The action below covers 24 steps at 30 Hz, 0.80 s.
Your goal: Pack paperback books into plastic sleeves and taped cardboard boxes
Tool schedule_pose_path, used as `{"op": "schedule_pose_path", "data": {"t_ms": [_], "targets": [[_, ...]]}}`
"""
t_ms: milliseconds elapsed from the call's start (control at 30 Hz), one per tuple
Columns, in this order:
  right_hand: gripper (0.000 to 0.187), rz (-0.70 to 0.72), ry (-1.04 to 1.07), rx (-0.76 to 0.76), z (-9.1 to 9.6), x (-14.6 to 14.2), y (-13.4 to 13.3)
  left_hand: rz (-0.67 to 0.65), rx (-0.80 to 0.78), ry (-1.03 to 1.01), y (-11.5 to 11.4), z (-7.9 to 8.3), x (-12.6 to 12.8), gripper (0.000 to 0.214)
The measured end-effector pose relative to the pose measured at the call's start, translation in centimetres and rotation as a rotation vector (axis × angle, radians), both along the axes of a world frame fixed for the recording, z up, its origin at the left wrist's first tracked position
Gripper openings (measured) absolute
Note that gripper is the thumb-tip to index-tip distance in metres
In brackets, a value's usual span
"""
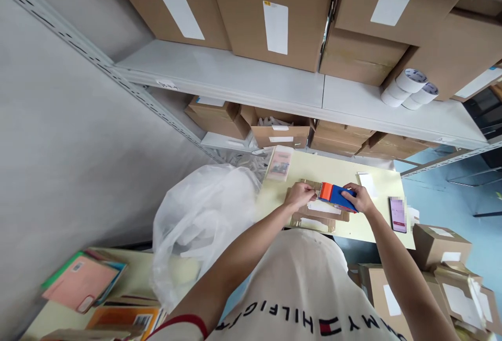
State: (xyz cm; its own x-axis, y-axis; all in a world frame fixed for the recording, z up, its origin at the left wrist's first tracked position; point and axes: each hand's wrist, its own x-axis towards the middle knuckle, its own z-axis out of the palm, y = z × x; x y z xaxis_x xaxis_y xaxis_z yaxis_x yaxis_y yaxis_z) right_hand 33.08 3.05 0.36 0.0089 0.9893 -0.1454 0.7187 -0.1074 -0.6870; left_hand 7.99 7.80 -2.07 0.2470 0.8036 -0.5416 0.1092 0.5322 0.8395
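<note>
My right hand (360,199) is wrapped round a blue and orange tape dispenser (336,197), which lies over a small cardboard box (342,215). Close to the dispenser's orange front, my left hand (301,195) has its fingertips pinched together above the box's left part. Whether tape is between those fingers is too small to make out. Brown tape and white labels show on the box, which rests on a pale yellow table (314,161) in front of my body.
A phone (398,214) and white paper (367,183) lie at the table's right. A large bag of white plastic wrap (207,200) bulges on the left. Shelving (251,80) with cardboard boxes and tape rolls (406,87) runs along the back. Cartons (441,247) are stacked at lower right.
</note>
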Motion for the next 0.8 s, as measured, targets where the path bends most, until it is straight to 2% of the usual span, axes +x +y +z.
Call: {"op": "schedule_pose_path", "data": {"t_ms": [167,267,533,567,700,800], "targets": [[0.045,0.034,-0.232,-0.001,0.8,0.9,-0.4,0.091,-0.031,0.102,-0.2,-2.3,-5.1,0.008],[0.043,0.061,-0.332,-0.023,0.6,0.6,-0.3,0.079,-0.038,0.147,-0.6,-3.5,-6.4,0.008],[0.042,0.053,-0.415,0.004,0.0,-0.6,-0.3,-0.008,0.033,0.333,-1.3,-7.0,-4.5,0.003],[0.042,0.045,-0.414,0.01,0.0,-0.7,-0.3,-0.016,0.04,0.359,-1.3,-7.2,-4.6,0.007],[0.038,0.024,-0.397,0.011,0.2,-0.9,-0.5,-0.017,0.144,0.429,-1.7,-7.8,-5.0,0.055],[0.037,0.018,-0.357,0.017,0.4,-1.0,-0.6,-0.023,0.279,0.233,-2.7,-8.6,-4.0,0.06]]}}
